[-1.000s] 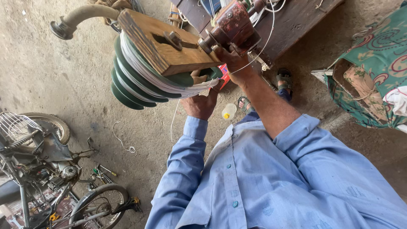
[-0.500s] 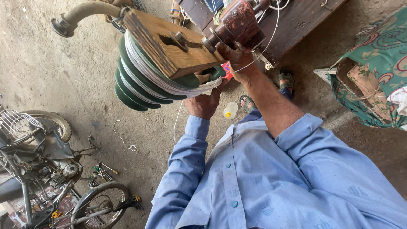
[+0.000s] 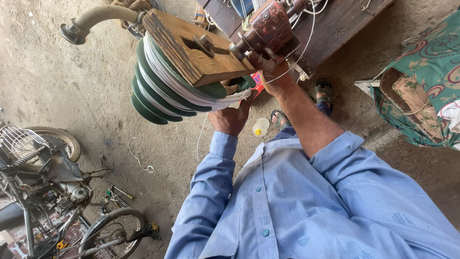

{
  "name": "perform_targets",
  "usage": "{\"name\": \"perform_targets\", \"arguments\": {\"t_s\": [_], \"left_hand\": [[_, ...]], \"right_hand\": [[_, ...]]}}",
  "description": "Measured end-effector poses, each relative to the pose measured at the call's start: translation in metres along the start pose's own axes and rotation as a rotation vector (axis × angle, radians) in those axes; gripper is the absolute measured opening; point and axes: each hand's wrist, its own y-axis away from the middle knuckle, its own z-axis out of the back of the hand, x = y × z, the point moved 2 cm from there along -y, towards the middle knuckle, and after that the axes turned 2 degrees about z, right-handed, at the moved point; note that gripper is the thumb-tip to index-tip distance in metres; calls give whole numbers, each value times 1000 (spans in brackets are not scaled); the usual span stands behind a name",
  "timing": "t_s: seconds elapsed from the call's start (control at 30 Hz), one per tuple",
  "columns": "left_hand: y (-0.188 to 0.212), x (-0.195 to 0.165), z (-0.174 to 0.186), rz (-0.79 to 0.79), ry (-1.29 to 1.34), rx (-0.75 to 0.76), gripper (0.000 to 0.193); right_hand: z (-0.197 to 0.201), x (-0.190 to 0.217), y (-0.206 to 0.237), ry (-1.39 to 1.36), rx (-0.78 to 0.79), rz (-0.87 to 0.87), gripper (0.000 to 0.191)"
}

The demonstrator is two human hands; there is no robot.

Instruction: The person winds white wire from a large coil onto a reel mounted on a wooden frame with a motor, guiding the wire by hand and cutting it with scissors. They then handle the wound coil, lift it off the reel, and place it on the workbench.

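Concrete floor (image 3: pixel 62 86) | left hand (image 3: pixel 231 119) under wire coil (image 3: pixel 191 93) | right hand (image 3: pixel 270 72) grips winder (image 3: pixel 268 26)

Left hand (image 3: pixel 231 117) sits under the green stepped former (image 3: pixel 158 91), touching the white wire coils (image 3: pixel 191 96); the wooden block (image 3: pixel 191 45) closes off the room above. Right hand (image 3: pixel 270 69) is pressed against the rusty winder head (image 3: pixel 270 26), thin wire strands (image 3: pixel 292 62) crossing just beside it. Open gap between the forearms, over the small bottle (image 3: pixel 260 127). Free room left of the former, above bare floor (image 3: pixel 62 91); bicycle (image 3: pixel 57 192) well apart.
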Motion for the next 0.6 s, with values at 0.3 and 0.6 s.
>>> {"name": "perform_targets", "arguments": {"t_s": [0.3,0.6], "left_hand": [[-3,-3,2,24,-20,-3,40],[5,3,4,14,-191,52,32]], "right_hand": [[-4,-3,2,-117,5,-31,33],[-4,2,-1,-122,79,4,23]]}}
